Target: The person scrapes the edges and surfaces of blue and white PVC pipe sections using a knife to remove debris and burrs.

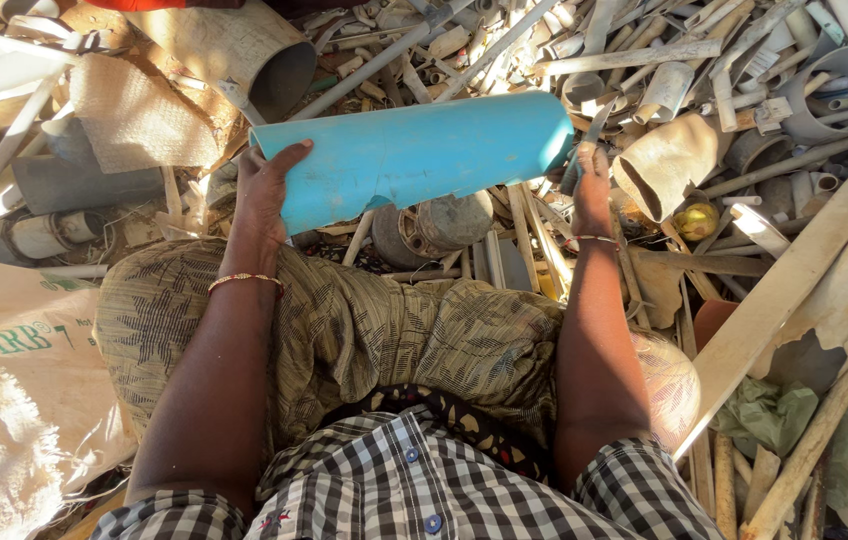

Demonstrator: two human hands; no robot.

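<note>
Gripping the broken blue pipe section crosswise above the lap, left hand clamped on its left end, thumb over the rim. Closing the right hand around a thin grey tool at the pipe's right end. Crowding in all around: pale scrap pipes, leaving little free room. Hiding the right fingers behind the pipe's jagged lower edge.

Turquoise-blue pipe piece, black-and-white checked shirt, olive patterned cloth.

Smooth matt blue plastic pipe — jagged broken edge, dusty grey plastic scrap pipes, rough woven sack
</note>
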